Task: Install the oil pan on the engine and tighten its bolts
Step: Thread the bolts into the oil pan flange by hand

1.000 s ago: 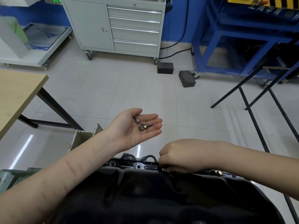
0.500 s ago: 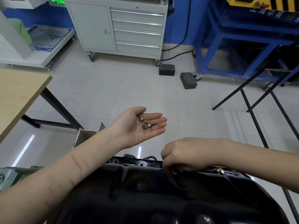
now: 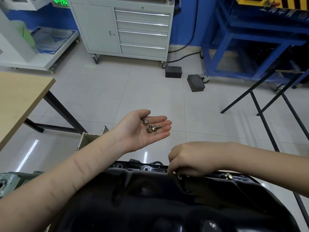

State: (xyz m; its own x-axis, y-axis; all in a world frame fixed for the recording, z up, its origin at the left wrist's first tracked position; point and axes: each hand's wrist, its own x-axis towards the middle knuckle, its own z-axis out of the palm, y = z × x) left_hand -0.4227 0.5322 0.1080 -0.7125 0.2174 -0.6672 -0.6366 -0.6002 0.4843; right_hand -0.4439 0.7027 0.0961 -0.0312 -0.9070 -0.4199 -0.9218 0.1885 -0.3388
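Looking down at my two hands, I see the black oil pan (image 3: 167, 203) already sitting on the engine (image 3: 15, 180), filling the view from about 5 o'clock to 7 o'clock. So the first part of the job looks done, as far as I can tell. My left hand (image 3: 142, 129) is near the middle, held flat with the palm up and the fingers straight. Three loose bolts (image 3: 151, 126) lie on it, so it carries them and does not squeeze them. My right hand (image 3: 189, 159) is at about 4 o'clock from the left one, down on the far edge of the pan. Its fingers are curled and the tips pinch something small at the rim. I think it is a bolt going into a hole, but the fingers hide it, so I cannot be sure. One more bolt (image 3: 229, 176) already stands in the rim, just to the 3 o'clock side of that hand. At about 9 o'clock from the right hand the rim shows holes (image 3: 146, 168) with no bolt in them. I judge the job is at an early stage: three bolts wait in my palm, more holes need filling, and I see no tool for the tightening yet.
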